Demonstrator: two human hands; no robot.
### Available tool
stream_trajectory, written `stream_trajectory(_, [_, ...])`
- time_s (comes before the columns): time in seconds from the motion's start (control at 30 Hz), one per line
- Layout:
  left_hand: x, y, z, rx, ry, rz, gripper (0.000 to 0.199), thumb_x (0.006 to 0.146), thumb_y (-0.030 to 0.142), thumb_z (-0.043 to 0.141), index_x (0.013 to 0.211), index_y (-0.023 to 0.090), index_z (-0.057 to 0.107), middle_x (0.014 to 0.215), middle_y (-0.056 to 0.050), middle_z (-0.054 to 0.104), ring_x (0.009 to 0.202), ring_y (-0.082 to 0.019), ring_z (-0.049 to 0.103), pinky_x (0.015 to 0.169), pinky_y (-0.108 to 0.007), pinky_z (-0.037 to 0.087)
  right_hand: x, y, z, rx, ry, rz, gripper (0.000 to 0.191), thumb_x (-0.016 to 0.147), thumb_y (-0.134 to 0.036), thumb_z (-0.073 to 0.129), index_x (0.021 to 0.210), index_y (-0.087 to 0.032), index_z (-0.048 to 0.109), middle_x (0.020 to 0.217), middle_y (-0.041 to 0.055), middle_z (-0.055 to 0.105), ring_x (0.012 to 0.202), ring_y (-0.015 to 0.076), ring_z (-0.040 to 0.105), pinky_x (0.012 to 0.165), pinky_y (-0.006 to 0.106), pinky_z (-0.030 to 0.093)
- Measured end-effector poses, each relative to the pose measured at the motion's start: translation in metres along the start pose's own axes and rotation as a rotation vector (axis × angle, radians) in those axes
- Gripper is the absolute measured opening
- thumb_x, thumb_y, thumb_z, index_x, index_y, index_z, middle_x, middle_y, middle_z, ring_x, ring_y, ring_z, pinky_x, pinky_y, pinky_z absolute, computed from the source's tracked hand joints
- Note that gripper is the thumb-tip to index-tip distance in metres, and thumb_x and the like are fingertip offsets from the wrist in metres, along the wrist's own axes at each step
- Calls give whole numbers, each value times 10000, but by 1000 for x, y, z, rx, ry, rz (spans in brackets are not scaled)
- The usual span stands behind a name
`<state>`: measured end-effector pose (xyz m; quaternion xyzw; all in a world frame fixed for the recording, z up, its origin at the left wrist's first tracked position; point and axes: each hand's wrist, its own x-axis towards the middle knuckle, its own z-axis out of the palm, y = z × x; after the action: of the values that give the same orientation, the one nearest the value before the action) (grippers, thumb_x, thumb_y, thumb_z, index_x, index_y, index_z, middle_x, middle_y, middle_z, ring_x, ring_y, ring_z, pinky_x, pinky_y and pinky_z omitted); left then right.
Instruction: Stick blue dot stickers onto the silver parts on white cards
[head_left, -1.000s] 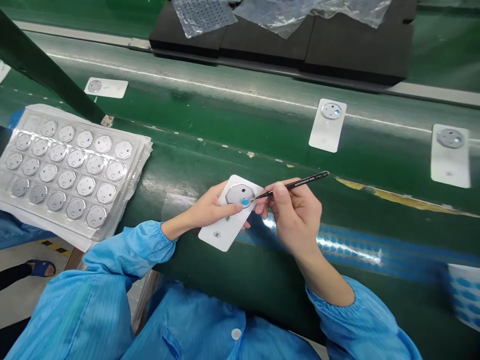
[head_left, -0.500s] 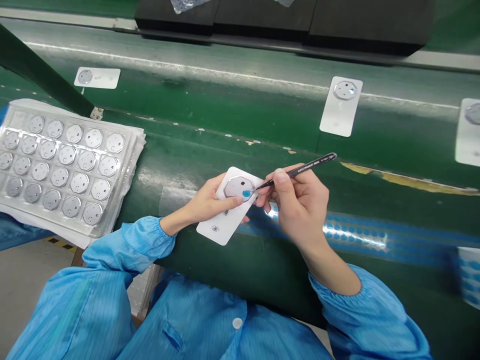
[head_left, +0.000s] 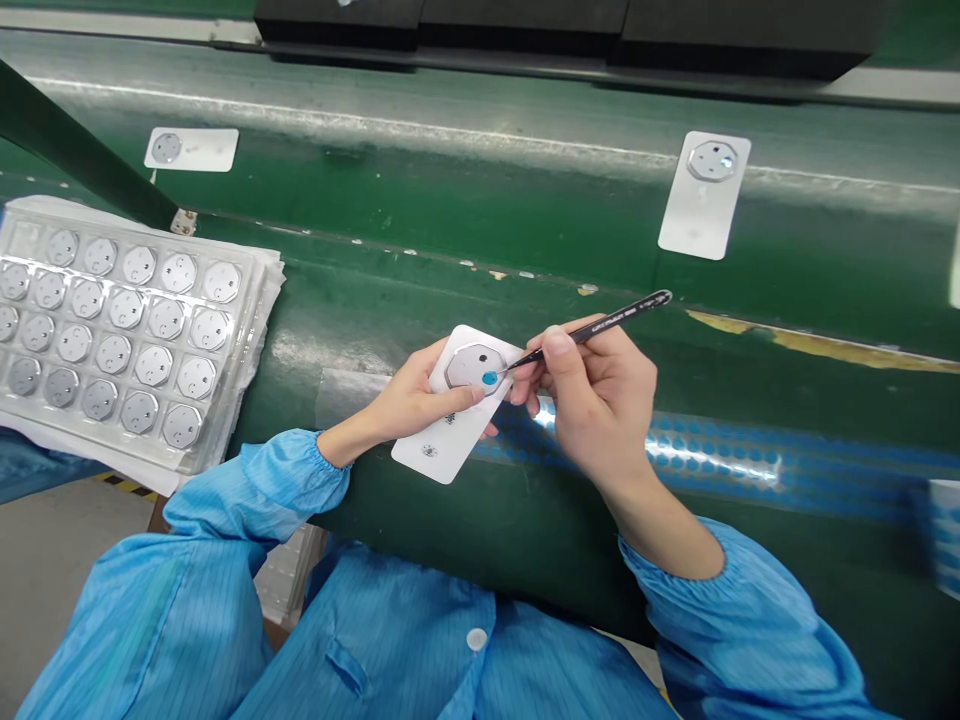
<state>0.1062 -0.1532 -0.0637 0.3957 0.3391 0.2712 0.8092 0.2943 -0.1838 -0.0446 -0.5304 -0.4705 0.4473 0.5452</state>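
Note:
My left hand holds a white card by its left side, thumb on top. On the card's upper part is a silver octagonal disc with a small dark hole and a blue dot. Black tweezers are pinched in my right hand, their tip beside the blue dot at the disc's right edge. Whether the tip touches the dot is too small to tell. Under my right hand lies a clear strip with rows of blue dots.
Trays of octagonal discs are stacked at the left, below a slanted green post. Farther back lie a white card at left and another at right. Black blocks line the back.
The tweezers' tip has drawn slightly off the blue dot, which shows more fully. The card on the belt at right has shifted right in view, and the far right card is nearly out of view.

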Motion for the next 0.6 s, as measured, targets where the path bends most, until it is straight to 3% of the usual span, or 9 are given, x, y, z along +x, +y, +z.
stream_trajectory(0.33, [-1, 0, -1, -23, 10, 0, 540, 780, 430, 888, 1208, 195, 657, 1004, -112, 769, 722, -338, 785, 614, -419, 667, 0, 0, 0, -5, -6, -13, 280, 1011, -513, 698, 915, -254, 650, 686, 14, 675, 502, 171, 628, 391, 287, 465])
stream_trajectory(0.47, [2, 0, -2, 31, -32, 30, 507, 847, 422, 835, 1245, 189, 625, 1008, -86, 770, 729, -288, 788, 600, -358, 660, 0, 5, 0, -37, -11, -88, 270, 1038, -490, 667, 940, -240, 641, 687, -1, 669, 501, 152, 624, 391, 258, 475])
stream_trajectory(0.6, [4, 0, -1, 98, 28, 68, 439, 861, 408, 822, 1176, 156, 649, 962, -74, 771, 726, -241, 778, 597, -302, 641, -4, 9, 3, -81, -11, -171, 222, 1065, -430, 634, 982, -225, 647, 714, -5, 659, 500, 138, 612, 405, 253, 483])
